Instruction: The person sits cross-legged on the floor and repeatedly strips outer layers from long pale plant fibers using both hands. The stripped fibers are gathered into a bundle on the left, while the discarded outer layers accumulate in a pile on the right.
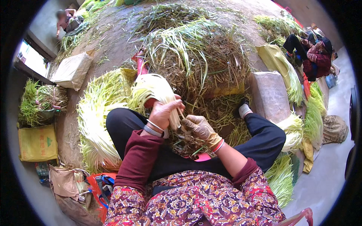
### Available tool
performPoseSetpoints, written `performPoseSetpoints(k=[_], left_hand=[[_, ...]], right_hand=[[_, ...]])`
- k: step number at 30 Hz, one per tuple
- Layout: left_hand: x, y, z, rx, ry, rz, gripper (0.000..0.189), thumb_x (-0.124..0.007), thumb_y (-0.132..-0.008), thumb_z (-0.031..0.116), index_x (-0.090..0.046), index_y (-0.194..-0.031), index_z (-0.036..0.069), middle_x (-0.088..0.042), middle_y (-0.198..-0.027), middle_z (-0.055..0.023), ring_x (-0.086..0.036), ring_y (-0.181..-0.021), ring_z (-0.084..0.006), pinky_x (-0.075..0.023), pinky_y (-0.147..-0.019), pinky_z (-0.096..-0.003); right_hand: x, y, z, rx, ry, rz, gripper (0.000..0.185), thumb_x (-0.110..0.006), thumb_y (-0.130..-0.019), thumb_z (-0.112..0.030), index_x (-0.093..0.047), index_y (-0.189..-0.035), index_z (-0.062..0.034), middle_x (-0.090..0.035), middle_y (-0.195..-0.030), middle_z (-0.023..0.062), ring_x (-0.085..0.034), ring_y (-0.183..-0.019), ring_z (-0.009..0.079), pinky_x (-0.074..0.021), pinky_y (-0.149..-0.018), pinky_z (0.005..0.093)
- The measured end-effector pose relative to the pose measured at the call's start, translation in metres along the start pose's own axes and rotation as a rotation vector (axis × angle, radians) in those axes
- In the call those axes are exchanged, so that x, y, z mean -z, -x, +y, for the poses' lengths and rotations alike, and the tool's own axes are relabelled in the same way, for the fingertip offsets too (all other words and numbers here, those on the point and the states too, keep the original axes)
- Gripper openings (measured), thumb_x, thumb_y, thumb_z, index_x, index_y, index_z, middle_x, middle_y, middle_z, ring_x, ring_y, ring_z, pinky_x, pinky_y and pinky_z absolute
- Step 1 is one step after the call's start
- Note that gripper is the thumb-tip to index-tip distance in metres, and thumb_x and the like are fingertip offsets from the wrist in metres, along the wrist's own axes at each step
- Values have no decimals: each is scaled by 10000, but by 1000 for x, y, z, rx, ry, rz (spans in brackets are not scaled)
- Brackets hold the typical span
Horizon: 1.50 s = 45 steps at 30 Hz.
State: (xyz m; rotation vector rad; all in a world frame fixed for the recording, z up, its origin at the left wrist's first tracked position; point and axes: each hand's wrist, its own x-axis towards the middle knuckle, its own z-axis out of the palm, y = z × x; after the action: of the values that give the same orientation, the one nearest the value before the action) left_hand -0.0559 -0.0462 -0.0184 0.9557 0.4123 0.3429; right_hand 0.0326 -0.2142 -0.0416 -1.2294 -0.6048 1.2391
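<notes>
My left hand (164, 111), bare and with a white bangle and a grey band at its wrist, is closed around a bunch of pale blanched chives (158, 87). The yellowish leaves droop over to the left, while the white stalk ends point down towards my lap. My right hand (199, 127) wears a thin, soiled glove and pinches a single stalk (182, 114) beside those ends. Its fingertips partly hide what they grip. Just beyond both hands rises a big heap of dry brown stems and green leaves (198, 62).
Pale chives (99, 121) are piled left of my knee; more chives (291, 130) lie at the right. A wrapped block (270, 91) stands by my foot. White (73, 70) and yellow (38, 142) sacks are on the left. Two people (316, 56) (68, 21) sit farther off.
</notes>
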Motion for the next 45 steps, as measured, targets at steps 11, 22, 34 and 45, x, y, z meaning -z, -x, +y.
performPoseSetpoints(k=[11, 22, 34, 45], left_hand=[[0, -11, 19, 86, 290, 103, 195, -636, -893, 86, -533, -1059, 102, -653, -911, -111, -515, -609, -103, -454, -580, -293], [-2, -18, 22, 108, 235, 103, 222, -676, -869, 88, -551, -1052, 85, -629, -835, -72, -456, -538, -81, -421, -537, -274], [-14, -20, 26, 122, 203, 139, 269, -670, -839, 8, -523, -1057, 64, -651, -853, -104, -464, -543, -84, -422, -527, -276], [-5, -12, 25, 43, 217, 118, 306, -682, -811, -17, -510, -1059, 37, -654, -832, -116, -502, -542, -109, -436, -507, -292]], right_hand=[[140, -92, 158, -113, 508, 407, 581, -631, -876, -338, -483, -1331, -8, -522, -1344, 180, -524, -1206, 315, -411, -1020, 368], [102, -63, 115, -164, 451, 651, 345, -720, -827, -320, -680, -1048, -58, -686, -797, 53, -576, -545, 108, -472, -551, 285], [38, -47, 45, 111, 170, 490, 210, -599, -927, -203, -651, -1008, -17, -643, -805, 100, -644, -728, 165, -501, -667, 298], [5, -8, 10, 93, 13, 310, 163, -658, -905, -166, -678, -942, -9, -600, -757, -56, -487, -654, 27, -395, -577, 204]])
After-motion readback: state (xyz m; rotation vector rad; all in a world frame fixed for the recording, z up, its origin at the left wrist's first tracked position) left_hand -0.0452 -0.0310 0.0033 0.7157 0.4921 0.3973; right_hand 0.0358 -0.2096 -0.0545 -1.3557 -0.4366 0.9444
